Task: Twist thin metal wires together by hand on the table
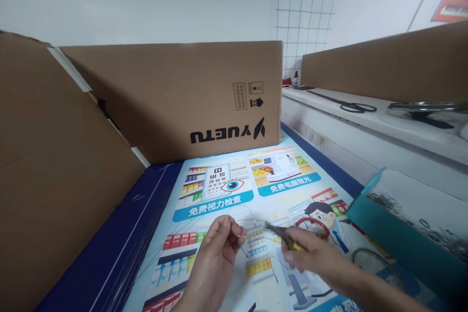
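My left hand is closed, with thumb and forefinger pinched on a thin wire. The wire bends in loose loops between the two hands, and its thin ends are hard to follow. My right hand is wrapped round a pair of pliers with dark jaws and a yellow patch on the handle. The jaws point left, close to the wire; whether they touch it I cannot tell. A red curved loop shows just behind my right hand, perhaps part of the handle.
A printed sheet covers the blue table. Cardboard panels stand at the left and back. On the right sit a teal box holding tangled wire pieces and a coil. Scissors lie on the white ledge.
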`<state>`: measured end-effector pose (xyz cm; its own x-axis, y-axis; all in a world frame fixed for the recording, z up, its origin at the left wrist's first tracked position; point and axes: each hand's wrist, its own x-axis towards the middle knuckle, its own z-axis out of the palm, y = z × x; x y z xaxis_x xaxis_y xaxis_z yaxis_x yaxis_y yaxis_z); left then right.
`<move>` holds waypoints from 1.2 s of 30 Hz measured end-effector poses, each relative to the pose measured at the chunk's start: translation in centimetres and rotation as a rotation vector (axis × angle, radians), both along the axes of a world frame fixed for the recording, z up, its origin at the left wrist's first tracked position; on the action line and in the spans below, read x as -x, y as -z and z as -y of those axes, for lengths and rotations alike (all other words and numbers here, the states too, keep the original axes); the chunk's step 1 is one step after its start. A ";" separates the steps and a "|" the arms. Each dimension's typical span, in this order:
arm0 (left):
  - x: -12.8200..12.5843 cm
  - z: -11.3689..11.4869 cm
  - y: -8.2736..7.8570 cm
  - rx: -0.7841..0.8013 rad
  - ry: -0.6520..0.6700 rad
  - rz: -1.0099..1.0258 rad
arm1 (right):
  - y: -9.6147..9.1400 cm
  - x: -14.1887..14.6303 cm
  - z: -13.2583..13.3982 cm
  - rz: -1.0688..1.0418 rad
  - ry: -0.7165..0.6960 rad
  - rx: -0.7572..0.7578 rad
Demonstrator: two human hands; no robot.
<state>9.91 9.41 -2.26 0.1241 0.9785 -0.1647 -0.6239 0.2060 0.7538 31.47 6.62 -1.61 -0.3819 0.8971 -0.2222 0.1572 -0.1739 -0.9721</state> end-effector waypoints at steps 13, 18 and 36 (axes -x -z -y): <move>-2.1 1.6 1.1 0.081 0.254 0.008 | 0.3 2.6 -1.4 -0.584 0.167 0.240; -2.1 1.5 0.8 0.146 0.269 0.090 | 0.9 2.8 -1.3 -0.646 0.160 0.251; -1.4 0.9 0.5 0.140 0.333 -0.045 | 2.3 2.7 -1.3 -0.645 0.229 0.214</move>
<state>11.30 8.55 -2.80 0.4215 0.8533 -0.3069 -0.4723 0.4955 0.7290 28.72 7.88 -3.95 -0.3038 0.9324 -0.1957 -0.5010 -0.3311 -0.7996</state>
